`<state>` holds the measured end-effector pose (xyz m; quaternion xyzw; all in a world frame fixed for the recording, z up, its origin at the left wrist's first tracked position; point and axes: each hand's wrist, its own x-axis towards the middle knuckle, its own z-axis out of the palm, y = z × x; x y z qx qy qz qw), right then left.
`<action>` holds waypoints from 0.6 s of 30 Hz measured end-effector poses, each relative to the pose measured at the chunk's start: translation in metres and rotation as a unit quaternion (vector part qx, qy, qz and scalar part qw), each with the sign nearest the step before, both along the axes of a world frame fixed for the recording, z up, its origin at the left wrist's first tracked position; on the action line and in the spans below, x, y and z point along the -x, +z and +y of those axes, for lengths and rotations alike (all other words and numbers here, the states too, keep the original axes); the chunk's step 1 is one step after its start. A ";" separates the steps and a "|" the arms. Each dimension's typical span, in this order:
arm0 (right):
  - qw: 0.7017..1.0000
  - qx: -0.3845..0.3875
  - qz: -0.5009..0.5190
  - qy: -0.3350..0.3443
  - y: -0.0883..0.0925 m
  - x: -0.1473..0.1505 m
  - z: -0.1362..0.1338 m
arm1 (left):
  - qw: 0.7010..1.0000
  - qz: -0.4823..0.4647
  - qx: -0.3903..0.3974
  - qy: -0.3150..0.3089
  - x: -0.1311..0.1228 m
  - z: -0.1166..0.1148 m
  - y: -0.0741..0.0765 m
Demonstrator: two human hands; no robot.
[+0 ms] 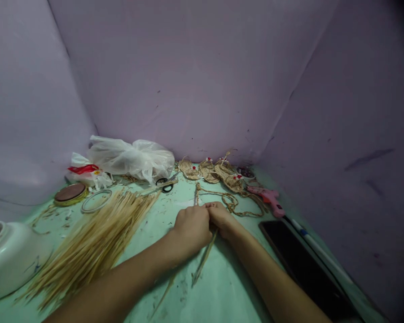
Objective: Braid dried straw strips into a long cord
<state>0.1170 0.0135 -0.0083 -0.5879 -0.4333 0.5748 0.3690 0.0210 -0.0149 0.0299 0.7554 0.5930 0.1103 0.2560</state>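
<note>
My left hand and my right hand meet at the middle of the table, both closed on thin straw strands. Loose ends of these strands hang out below my fingers toward me. Above the hands, a narrow twisted length runs straight away from me. My fingertips hide the point where the strands come together. A long braided straw cord lies in loops just beyond my right hand.
A bundle of dry straw lies left, beside a white pot. Behind are a tape roll, scissors, a plastic bag and several woven slipper shapes. At right are a pink glue gun and a dark flat device.
</note>
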 end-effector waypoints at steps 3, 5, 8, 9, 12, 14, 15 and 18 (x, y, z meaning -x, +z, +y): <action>1.000 0.008 0.015 0.019 -0.002 -0.003 0.000 | 0.999 0.000 -0.031 -0.033 0.005 0.006 0.005; 0.998 -0.001 0.028 0.051 -0.001 -0.006 0.001 | 0.999 -0.009 0.012 -0.038 0.017 0.019 0.014; 0.996 -0.012 0.043 0.079 0.001 -0.009 0.002 | 0.991 -0.097 0.059 0.064 0.033 0.040 0.020; 0.995 -0.014 0.051 0.084 0.002 -0.010 0.002 | 0.978 -0.152 0.107 0.098 0.035 0.046 0.018; 0.990 -0.024 0.090 0.105 0.003 -0.010 0.002 | 0.907 -0.273 0.298 0.115 0.035 0.055 0.002; 0.986 -0.035 0.110 0.117 0.003 -0.010 0.002 | 0.849 -0.335 0.396 0.100 0.031 0.057 -0.010; 0.986 -0.038 0.112 0.118 0.003 -0.010 0.002 | 0.822 -0.364 0.429 0.092 0.030 0.057 -0.015; 0.989 -0.031 0.096 0.112 0.004 -0.010 0.002 | 0.761 -0.424 0.485 0.076 0.032 0.060 -0.024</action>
